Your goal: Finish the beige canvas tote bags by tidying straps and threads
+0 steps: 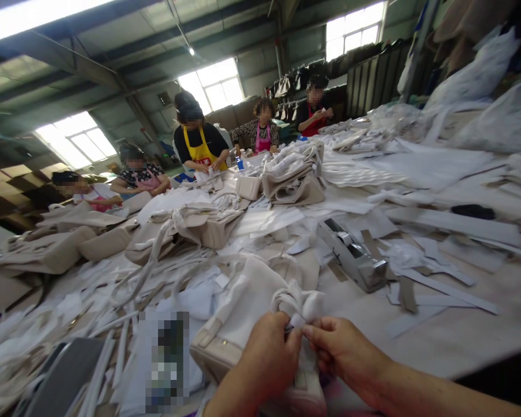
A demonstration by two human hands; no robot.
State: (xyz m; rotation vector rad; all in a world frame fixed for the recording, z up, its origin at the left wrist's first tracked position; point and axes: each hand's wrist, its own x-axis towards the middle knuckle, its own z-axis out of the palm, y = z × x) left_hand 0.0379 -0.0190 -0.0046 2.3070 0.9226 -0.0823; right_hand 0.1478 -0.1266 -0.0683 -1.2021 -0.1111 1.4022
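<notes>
A cream bag (245, 298) lies to the left of and beyond the left hand (269, 356), which is nearer to it than the other; its long axis is hard to tell, as the hands cover part. The left hand is curled, thumb and fingers closed on a white wrapped bundle (301, 301). This bundle sits crosswise just past both hands' fingertips. The right hand (345, 347) pinches its near side. Beyond that hand stands a tape dispenser (351, 255).

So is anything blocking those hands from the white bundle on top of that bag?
Nothing visible: the left hand and right hand both touch the white bundle. The grey device lies beyond them, apart.
</notes>
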